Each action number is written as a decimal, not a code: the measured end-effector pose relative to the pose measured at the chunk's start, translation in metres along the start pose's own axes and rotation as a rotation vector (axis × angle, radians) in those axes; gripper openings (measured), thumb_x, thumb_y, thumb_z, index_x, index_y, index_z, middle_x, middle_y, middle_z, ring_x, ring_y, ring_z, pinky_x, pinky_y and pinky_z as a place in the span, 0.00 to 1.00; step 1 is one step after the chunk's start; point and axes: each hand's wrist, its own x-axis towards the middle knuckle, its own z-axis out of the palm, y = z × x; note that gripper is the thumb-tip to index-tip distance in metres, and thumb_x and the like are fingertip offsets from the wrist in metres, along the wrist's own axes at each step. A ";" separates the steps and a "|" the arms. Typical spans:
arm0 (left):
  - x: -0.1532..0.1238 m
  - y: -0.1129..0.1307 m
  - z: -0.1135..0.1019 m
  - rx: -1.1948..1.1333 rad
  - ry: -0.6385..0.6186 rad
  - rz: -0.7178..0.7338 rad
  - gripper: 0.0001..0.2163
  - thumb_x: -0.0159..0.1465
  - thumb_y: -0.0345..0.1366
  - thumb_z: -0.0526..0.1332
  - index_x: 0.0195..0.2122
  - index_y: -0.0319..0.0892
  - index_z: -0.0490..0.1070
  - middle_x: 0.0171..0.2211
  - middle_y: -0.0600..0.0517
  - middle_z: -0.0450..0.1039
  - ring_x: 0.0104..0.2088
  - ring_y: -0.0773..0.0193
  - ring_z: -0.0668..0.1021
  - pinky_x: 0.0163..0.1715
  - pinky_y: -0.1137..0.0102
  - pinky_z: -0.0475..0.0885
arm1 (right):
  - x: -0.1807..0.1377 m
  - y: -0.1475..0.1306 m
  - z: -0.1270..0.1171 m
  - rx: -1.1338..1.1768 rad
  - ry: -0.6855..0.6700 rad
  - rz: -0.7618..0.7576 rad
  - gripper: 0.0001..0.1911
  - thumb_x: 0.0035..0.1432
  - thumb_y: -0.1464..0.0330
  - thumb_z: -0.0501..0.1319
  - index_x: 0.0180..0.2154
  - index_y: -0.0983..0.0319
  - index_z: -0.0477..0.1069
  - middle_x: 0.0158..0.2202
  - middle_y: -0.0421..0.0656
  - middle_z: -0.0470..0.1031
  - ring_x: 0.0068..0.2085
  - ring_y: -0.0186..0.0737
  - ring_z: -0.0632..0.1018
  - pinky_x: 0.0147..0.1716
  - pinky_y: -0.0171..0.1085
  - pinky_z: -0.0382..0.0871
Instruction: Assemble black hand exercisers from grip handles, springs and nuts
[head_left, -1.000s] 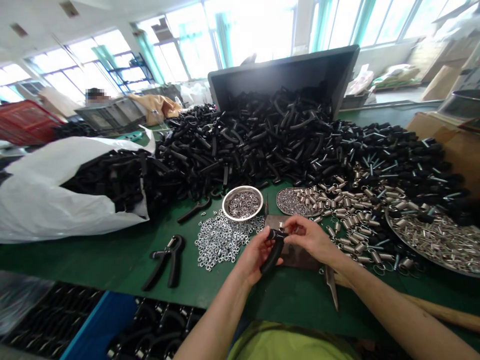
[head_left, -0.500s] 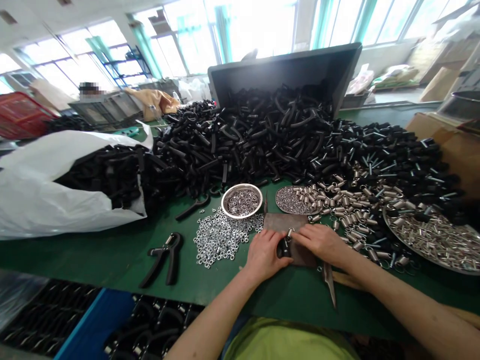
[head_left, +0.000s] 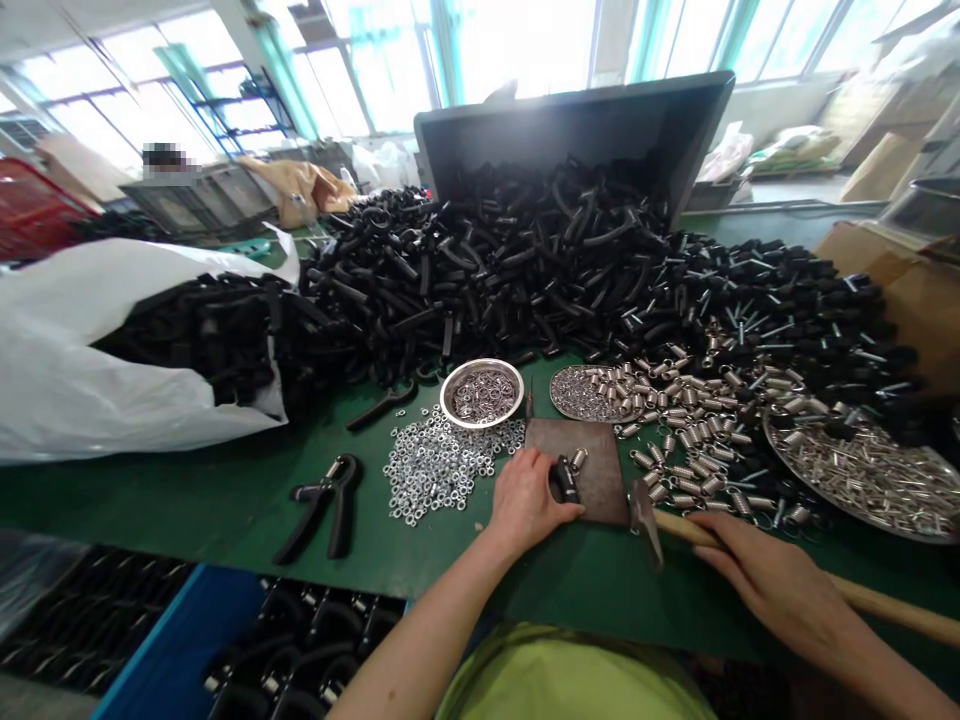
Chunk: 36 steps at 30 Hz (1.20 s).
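Observation:
My left hand (head_left: 525,505) is closed around a black hand-grip part (head_left: 568,484) and presses it onto a flat metal plate (head_left: 604,465). A coil spring (head_left: 577,460) stands out at the part's upper end. To the right, my right hand (head_left: 772,575) grips the wooden handle of a hammer (head_left: 686,530). The hammer's metal head lies beside the plate's lower right corner. Part of the black piece is hidden behind my left fingers. An assembled hand grip (head_left: 330,505) with two black handles lies on the green table, left of my left hand.
Loose nuts (head_left: 431,465) and a metal bowl of small rings (head_left: 481,393) sit left of the plate. Springs (head_left: 694,430) and a tray of pins (head_left: 877,480) lie right. Black handles (head_left: 510,270) are heaped behind, before a grey bin (head_left: 570,125). A blue crate (head_left: 161,645) stands below.
My right hand has left the spring and black part and moved right and down onto the hammer's handle. My left hand still holds the black part on the plate.

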 end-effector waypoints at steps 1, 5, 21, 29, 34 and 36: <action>0.000 0.000 0.000 -0.001 -0.001 -0.005 0.26 0.43 0.50 0.69 0.42 0.44 0.69 0.41 0.49 0.68 0.44 0.54 0.69 0.43 0.62 0.66 | 0.010 -0.013 -0.008 0.038 0.039 -0.005 0.15 0.63 0.61 0.48 0.46 0.59 0.66 0.37 0.46 0.77 0.34 0.42 0.78 0.33 0.38 0.71; 0.001 0.001 0.002 -0.005 0.007 -0.023 0.27 0.43 0.50 0.70 0.42 0.44 0.69 0.42 0.48 0.68 0.45 0.54 0.69 0.45 0.62 0.65 | 0.050 -0.060 -0.019 0.093 0.311 -0.038 0.17 0.65 0.64 0.43 0.47 0.62 0.65 0.32 0.47 0.77 0.31 0.41 0.78 0.29 0.36 0.69; 0.000 0.004 0.002 0.001 0.023 -0.040 0.26 0.43 0.48 0.70 0.40 0.43 0.69 0.41 0.48 0.68 0.45 0.54 0.70 0.45 0.61 0.65 | 0.069 -0.064 0.012 -0.153 0.020 -0.035 0.17 0.65 0.66 0.44 0.50 0.57 0.65 0.36 0.42 0.79 0.29 0.41 0.79 0.24 0.36 0.66; -0.001 0.005 0.006 -0.164 0.121 -0.221 0.26 0.45 0.48 0.69 0.41 0.41 0.65 0.39 0.48 0.69 0.42 0.54 0.72 0.42 0.62 0.66 | -0.001 0.006 0.037 -0.466 0.293 -0.109 0.19 0.63 0.62 0.51 0.54 0.58 0.65 0.30 0.43 0.74 0.30 0.39 0.75 0.31 0.37 0.64; -0.008 0.022 -0.009 -0.513 0.241 -0.349 0.27 0.47 0.47 0.68 0.45 0.41 0.62 0.41 0.48 0.70 0.41 0.58 0.73 0.42 0.65 0.67 | 0.011 -0.005 0.040 -0.330 0.384 -0.077 0.20 0.60 0.60 0.53 0.51 0.60 0.67 0.36 0.48 0.74 0.38 0.48 0.74 0.37 0.45 0.66; -0.015 0.037 -0.014 -0.612 0.258 -0.342 0.27 0.47 0.45 0.69 0.45 0.41 0.63 0.41 0.48 0.70 0.41 0.59 0.73 0.42 0.66 0.67 | 0.032 -0.035 0.040 -0.041 0.384 -0.086 0.23 0.61 0.60 0.51 0.56 0.60 0.61 0.41 0.48 0.74 0.41 0.46 0.75 0.39 0.43 0.68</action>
